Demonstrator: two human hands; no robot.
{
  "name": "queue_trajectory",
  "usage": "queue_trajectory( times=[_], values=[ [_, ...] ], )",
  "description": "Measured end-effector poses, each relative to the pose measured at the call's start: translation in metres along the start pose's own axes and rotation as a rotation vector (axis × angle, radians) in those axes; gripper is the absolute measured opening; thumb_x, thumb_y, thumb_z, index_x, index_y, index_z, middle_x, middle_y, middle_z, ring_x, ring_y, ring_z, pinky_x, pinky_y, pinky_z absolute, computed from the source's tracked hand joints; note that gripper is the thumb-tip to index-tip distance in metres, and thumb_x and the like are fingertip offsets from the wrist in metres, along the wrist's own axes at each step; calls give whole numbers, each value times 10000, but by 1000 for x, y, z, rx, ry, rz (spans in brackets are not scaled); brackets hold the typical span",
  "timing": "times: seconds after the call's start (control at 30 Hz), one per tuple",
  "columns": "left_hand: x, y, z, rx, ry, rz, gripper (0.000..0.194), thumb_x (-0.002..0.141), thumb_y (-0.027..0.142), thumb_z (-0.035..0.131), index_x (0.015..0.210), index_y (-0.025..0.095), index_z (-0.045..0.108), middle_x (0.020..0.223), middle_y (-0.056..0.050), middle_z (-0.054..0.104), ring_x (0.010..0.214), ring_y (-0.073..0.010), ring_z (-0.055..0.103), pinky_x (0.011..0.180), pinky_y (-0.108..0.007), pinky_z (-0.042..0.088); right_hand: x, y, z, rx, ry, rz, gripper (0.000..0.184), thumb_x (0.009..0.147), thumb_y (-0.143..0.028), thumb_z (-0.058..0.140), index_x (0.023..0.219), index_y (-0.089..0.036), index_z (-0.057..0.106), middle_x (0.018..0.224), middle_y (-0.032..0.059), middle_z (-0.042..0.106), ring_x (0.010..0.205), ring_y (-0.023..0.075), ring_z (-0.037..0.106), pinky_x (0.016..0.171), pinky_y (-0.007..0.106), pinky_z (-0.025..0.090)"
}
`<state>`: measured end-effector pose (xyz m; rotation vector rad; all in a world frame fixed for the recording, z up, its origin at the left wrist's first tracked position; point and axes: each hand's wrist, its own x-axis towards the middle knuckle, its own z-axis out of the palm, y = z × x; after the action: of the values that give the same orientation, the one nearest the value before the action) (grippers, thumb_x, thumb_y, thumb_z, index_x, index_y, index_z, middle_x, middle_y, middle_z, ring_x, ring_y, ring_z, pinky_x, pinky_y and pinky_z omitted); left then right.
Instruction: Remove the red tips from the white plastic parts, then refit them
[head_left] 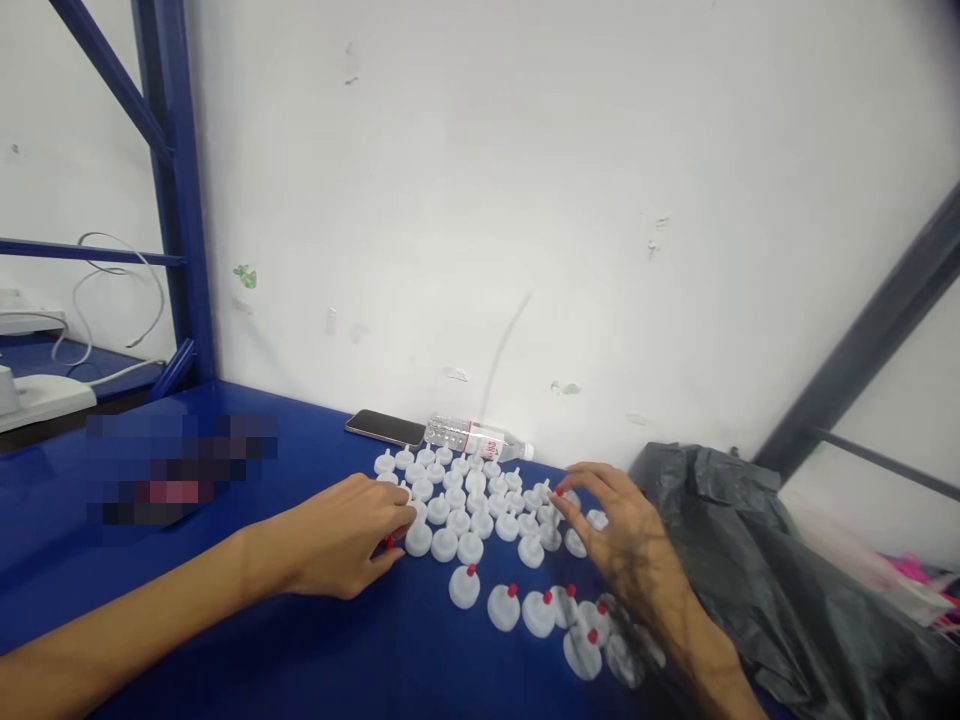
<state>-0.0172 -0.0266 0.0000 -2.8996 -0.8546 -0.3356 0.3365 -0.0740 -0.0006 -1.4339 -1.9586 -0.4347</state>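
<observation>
Many white round lids with nozzle tips (457, 522) stand in a cluster on the blue tabletop. My left hand (349, 535) is curled at the cluster's left edge, with small red caps (388, 542) showing between its fingers; how many it holds is hidden. At the right side of the cluster, my right hand (619, 525) pinches a small red tip cap (557, 491) between thumb and forefinger, by a white lid's nozzle. Nearer me, several white lids (503, 608) wear red caps on their nozzles, some of them in the shadow of my right arm.
Behind the lids lie a phone (385, 427) and a clear plastic bottle (478, 438) on its side, near the white wall. A black plastic bag (720, 540) takes up the right side. Blue metal posts (180, 200) stand at left; a blurred-out patch covers something on the tabletop there.
</observation>
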Motion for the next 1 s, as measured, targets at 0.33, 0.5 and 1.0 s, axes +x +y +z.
queue_trajectory(
  times=[0.33, 0.5, 1.0],
  values=[
    [0, -1, 3, 1, -89, -50, 73, 859, 175, 600, 870, 224, 654, 902, -16, 679, 715, -215, 638, 640, -329, 345, -4, 5, -23, 161, -634, 252, 204, 930, -421, 615, 899, -250, 723, 758, 2, 718, 697, 183, 664, 641, 285, 476],
    [3, -2, 4, 28, -102, -30, 120, 857, 126, 552, 836, 215, 629, 889, -14, 681, 681, -196, 620, 601, -329, 324, -8, 14, -16, 141, -729, 320, 205, 880, -419, 672, 923, -232, 744, 795, 26, 727, 683, 198, 663, 645, 308, 491],
    [5, 2, 15, 48, 179, 147, 154, 1035, 178, 458, 1021, 227, 603, 874, 21, 692, 665, -143, 629, 592, -308, 318, -14, -21, -9, 165, -421, -21, 248, 1018, -351, 554, 1132, -315, 771, 1046, 28, 791, 982, 239, 739, 889, 356, 591]
  ],
)
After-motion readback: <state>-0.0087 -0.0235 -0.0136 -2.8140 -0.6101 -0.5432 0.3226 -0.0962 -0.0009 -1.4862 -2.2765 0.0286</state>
